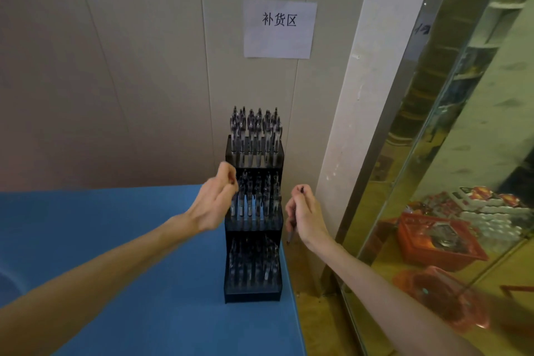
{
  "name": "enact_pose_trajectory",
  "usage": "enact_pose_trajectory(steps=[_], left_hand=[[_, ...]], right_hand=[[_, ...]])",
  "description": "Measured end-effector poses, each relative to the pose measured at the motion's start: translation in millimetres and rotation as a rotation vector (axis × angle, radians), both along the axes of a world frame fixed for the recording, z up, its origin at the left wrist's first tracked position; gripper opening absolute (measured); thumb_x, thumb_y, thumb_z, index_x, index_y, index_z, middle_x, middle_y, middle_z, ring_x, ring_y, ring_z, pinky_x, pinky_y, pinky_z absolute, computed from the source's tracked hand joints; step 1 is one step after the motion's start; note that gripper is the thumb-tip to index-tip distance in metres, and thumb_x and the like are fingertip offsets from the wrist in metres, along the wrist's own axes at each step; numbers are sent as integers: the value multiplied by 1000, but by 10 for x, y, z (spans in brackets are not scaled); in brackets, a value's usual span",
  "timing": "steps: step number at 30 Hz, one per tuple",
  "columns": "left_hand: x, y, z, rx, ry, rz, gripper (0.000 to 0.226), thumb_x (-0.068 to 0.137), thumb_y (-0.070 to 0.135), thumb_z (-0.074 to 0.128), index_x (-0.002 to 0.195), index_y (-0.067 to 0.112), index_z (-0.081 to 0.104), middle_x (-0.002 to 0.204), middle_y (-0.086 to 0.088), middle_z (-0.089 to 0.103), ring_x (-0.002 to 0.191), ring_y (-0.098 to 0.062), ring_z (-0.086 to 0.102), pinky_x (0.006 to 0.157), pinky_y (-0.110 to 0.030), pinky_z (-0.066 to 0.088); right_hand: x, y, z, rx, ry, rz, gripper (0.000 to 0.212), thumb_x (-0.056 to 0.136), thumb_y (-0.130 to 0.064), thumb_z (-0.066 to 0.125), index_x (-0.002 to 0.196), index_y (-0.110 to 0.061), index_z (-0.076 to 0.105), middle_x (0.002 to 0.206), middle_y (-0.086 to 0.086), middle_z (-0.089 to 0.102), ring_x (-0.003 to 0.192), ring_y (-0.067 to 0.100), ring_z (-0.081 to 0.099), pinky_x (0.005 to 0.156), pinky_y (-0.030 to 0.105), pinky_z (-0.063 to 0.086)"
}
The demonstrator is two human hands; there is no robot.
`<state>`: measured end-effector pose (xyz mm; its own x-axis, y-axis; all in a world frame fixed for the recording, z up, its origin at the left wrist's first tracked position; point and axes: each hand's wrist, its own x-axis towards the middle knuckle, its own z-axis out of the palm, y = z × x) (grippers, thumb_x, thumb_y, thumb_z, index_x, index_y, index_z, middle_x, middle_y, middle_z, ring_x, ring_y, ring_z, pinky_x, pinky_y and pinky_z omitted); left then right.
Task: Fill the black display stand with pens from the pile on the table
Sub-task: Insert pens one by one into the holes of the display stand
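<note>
The black display stand [253,295] sits upright on the blue table [115,240], at the table's right edge and close to the wall. It has three stepped tiers. The top and middle tiers carry rows of pens [255,130] standing upright; the bottom tier also holds pens, though these are dim and hard to count.

The left hand [212,205] hovers just left of the middle tier, in front of the stand's left side. Its fingers are curled inward toward the thumb (whether anything is pinched between them cannot be told).

The right hand [303,211] is raised just right of the stand, beyond the table's edge. Its fingers are curled around a single pen [291,233], which runs through the fist: one end shows above the knuckles, the other points downward below the palm.

A white paper sign [279,29] with printed characters is fixed to the wall above the stand. To the right stands a glass panel [433,153] with a metal frame; red baskets [439,243] are visible through it.
</note>
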<state>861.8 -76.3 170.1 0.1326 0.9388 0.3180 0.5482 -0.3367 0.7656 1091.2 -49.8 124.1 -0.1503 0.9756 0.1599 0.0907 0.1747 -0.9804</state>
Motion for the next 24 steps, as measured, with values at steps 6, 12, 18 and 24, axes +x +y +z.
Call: enact_pose_trajectory(steps=[6,12,18,24], left_hand=[[8,218,281,-96,-352,33,11,107,12,39,103,10,49,86,-10,63,73,-21,58,62,-30,44],[-50,227,369,10,-366,113,12,99,13,62,109,10,67,99,-4,75,92,-19,72,81,-29,59],[-192,300,513,107,-397,306,13,89,20,76,102,20,75,100,-3,73,89,-12,69,81,-22,57],[-279,362,617,119,-404,328,22,89,20,76,110,15,76,100,1,76,93,-13,71,93,-31,58]], right_hand=[[-41,99,214,-29,115,-44,32,109,-33,41,99,-6,55,63,-1,52,49,18,51,47,26,46],[-35,229,360,-71,214,-54,31,111,-24,34,101,-7,58,72,4,56,56,19,54,49,25,45],[-58,384,512,80,63,-145,20,106,-28,50,105,-25,69,87,-1,65,74,13,64,57,18,48],[-94,546,615,210,-34,-154,35,105,-37,51,97,-8,68,71,5,55,62,16,49,60,31,39]])
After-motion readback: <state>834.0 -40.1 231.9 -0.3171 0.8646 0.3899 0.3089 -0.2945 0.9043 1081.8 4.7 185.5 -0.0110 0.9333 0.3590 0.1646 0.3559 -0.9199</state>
